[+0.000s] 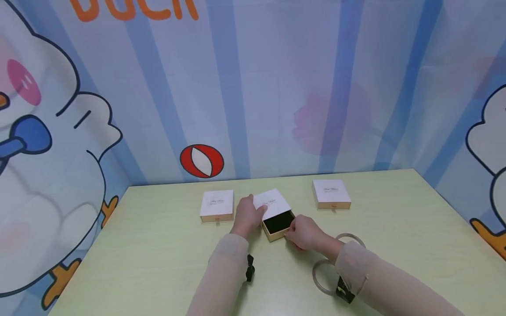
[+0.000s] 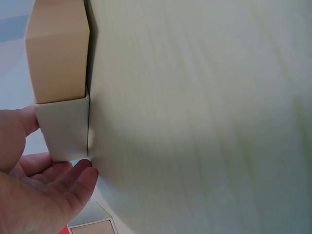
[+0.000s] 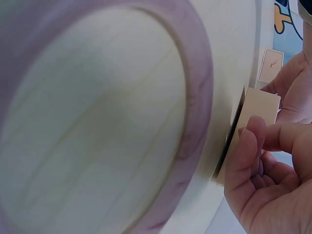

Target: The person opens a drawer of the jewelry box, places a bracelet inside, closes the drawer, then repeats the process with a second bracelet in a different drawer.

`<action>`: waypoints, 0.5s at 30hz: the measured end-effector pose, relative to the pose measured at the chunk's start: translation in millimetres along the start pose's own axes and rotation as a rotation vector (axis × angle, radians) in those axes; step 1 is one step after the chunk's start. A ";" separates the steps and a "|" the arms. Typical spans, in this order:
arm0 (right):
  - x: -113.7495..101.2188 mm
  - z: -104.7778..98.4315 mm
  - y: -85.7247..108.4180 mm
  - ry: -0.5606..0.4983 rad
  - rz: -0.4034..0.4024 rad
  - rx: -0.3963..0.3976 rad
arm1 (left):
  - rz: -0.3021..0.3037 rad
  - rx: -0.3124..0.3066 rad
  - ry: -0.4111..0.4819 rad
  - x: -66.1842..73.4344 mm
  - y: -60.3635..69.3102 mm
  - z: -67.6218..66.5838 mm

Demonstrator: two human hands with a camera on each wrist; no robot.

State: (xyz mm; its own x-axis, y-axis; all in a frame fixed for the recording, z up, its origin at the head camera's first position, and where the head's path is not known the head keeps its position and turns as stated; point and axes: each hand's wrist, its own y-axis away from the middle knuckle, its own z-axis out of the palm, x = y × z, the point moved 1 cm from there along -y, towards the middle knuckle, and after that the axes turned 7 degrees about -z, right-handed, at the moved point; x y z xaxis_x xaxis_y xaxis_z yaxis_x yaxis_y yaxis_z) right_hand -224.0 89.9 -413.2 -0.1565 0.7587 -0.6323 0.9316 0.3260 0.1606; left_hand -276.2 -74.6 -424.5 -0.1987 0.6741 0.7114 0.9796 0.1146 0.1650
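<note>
White, part-open box near the tabletop's far edge: grips sleeve with curled left hand, apparently to steady it; pinches at drawer front with right hand.

Referencing the open box: from head we look forward and down, standing off above its near side, wide. Left wrist puts us low and close at its near-left, rolled sideways, facing forward. Right wrist, also rolled, we look leftward past a close bangle toward it. All three share that box.
</note>
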 end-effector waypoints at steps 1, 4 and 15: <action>-0.2 -0.2 1.0 0.000 -0.001 0.001 | -0.001 -0.001 -0.001 0.0 -0.2 0.1; -0.5 -0.6 2.5 -0.006 0.002 -0.003 | -0.001 -0.003 -0.008 0.4 0.1 0.0; -0.2 0.9 7.5 -0.022 -0.001 0.008 | 0.020 0.017 -0.023 -1.1 -1.8 1.7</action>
State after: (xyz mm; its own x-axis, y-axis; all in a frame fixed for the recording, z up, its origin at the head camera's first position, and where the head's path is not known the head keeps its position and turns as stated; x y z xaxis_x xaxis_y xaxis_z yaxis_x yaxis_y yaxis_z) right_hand -216.7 91.7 -412.6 -0.1500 0.7462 -0.6486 0.9342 0.3217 0.1540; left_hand -277.6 -74.3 -426.7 -0.1787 0.6929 0.6985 0.9837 0.1134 0.1392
